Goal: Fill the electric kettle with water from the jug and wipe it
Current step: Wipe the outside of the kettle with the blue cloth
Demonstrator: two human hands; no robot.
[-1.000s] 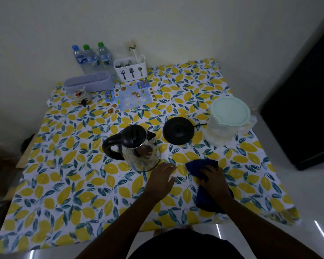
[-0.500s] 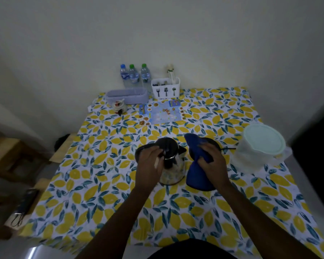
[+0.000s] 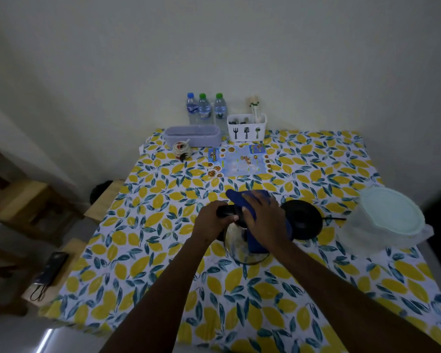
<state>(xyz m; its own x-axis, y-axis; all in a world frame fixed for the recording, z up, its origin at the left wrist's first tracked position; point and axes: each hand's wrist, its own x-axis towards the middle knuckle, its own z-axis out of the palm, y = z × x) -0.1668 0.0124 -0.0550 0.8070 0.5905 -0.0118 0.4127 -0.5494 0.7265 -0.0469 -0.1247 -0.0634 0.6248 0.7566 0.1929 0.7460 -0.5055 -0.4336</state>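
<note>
a person stands at a table (image 3: 148,250) with a cloth full of yellow lemons and green leaves on it. the kettle (image 3: 242,247) sits near the middle of the table, and you can see its clear glass belly low down between the two arms. the left hand (image 3: 210,220) is curled tight around the kettle's black handle at the top. the right hand (image 3: 262,216) lies flat and spread out on a blue cloth (image 3: 255,240), pressing it onto the top of the kettle. part of the blue cloth sticks out past the fingers on the far side, and part hangs down the kettle's right side. just to the right of the kettle is its round black base (image 3: 303,222), flat on the table, with a thin black cord going off to the right. further right stands the big see-through jug (image 3: 385,222) with its pale green lid on. it is well apart from the kettle. at the far edge, by the wall, stand three small water bottles (image 3: 205,109) in a row, one with a blue cap and two with green caps. next to them is a white box (image 3: 246,128) with a fork, a knife and a spoon drawn on it. a long grey tub (image 3: 192,136) lies in front of the bottles, with a little jar (image 3: 181,150) just beside it. a blue picture mat (image 3: 239,161) lies flat near the white box.
</note>
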